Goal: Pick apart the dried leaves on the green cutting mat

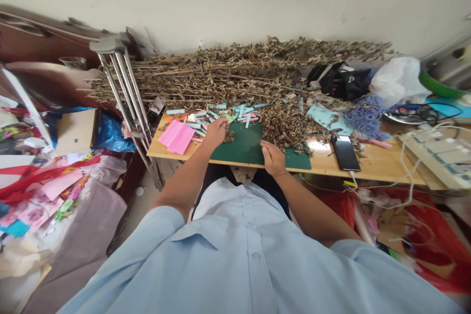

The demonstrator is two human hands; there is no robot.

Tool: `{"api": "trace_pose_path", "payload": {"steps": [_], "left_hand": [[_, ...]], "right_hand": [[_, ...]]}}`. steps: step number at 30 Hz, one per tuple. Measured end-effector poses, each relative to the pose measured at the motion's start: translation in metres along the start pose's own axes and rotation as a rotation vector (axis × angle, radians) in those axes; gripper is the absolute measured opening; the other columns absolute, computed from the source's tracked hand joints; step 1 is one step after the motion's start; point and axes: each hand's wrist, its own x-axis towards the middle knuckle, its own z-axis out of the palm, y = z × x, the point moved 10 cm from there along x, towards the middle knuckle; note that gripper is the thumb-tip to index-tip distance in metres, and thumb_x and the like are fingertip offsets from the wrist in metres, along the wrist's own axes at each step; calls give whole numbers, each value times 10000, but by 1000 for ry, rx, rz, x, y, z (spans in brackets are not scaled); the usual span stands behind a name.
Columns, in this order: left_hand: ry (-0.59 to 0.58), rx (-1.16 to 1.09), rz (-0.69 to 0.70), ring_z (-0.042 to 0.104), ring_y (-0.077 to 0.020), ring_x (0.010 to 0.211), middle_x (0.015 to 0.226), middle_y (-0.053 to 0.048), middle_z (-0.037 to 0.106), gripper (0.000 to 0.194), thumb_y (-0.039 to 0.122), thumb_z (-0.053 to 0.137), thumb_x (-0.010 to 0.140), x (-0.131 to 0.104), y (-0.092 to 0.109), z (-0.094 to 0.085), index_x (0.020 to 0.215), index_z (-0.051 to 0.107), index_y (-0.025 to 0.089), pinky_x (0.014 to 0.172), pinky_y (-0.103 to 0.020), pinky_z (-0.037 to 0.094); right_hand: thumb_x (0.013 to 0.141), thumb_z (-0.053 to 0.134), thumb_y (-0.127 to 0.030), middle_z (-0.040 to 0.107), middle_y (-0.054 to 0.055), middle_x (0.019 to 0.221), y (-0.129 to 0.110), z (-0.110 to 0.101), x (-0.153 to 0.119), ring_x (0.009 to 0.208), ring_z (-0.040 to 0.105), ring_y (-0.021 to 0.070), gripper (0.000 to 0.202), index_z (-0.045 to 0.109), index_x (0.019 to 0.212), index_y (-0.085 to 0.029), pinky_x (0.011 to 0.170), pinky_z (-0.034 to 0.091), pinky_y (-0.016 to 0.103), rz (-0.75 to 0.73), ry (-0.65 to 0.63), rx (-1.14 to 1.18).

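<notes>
My left hand is closed, fingers curled together, above the left side of a green cutting mat. Whatever it may hold is too small to make out. Just beside its fingertips lies a small heap of crumbled dried leaves. At the mat's front edge, my right hand is curled closed with the thumb on top; its contents are hidden. A larger pile of dried leaves sits right behind it. Pale blue and pink paper rolls are scattered behind the mat, and pink paper sheets lie left of my left hand.
Long dried leafy stalks stretch along the wall. Metal crutches lean at the table's left end. Right of the mat are a plugged-in phone, purple cord, a black bag and a power strip with cables.
</notes>
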Motion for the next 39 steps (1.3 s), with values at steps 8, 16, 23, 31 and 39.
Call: {"api": "trace_pose_path", "payload": {"steps": [8, 16, 23, 31, 39], "left_hand": [[-401, 425, 412, 580, -223, 1222, 1308, -116, 629, 446, 161, 435, 911, -55, 50, 87, 1335, 572, 156, 1071, -364, 443], [-405, 547, 514, 363, -286, 1428, 1478, -202, 452, 501, 306, 498, 928, -111, 42, 107, 1367, 504, 66, 1174, -446, 321], [-370, 527, 459, 367, -296, 1426, 1473, -187, 465, 499, 330, 515, 917, -116, 35, 97, 1354, 528, 90, 1164, -466, 331], [-364, 608, 414, 252, -335, 1474, 1545, -219, 339, 663, 516, 478, 928, -126, 30, 99, 1420, 460, 72, 1181, -491, 258], [-451, 620, 477, 216, -303, 1491, 1575, -190, 290, 759, 593, 446, 920, -104, 42, 129, 1489, 366, 98, 1202, -445, 208]], "right_hand": [[956, 452, -296, 705, 92, 1168, 4, -3, 2, 1098, 653, 223, 319, 662, 1176, -201, 1004, 517, 423, 27, -14, -82], [969, 468, -305, 595, 111, 1368, -30, 12, -39, 1378, 445, 271, 382, 603, 1301, -170, 1172, 304, 515, -172, -365, -378], [959, 476, -477, 329, 122, 1566, -39, 49, -41, 1483, 248, 280, 643, 361, 1504, -157, 1218, 194, 523, -247, -658, -426], [986, 404, -468, 319, 163, 1567, -16, 31, -5, 1479, 247, 312, 628, 347, 1502, -114, 1203, 175, 563, -112, -442, -495], [993, 369, -328, 427, 143, 1513, -13, 42, 2, 1457, 308, 282, 526, 393, 1479, -128, 1208, 148, 571, -136, -494, -459]]}}
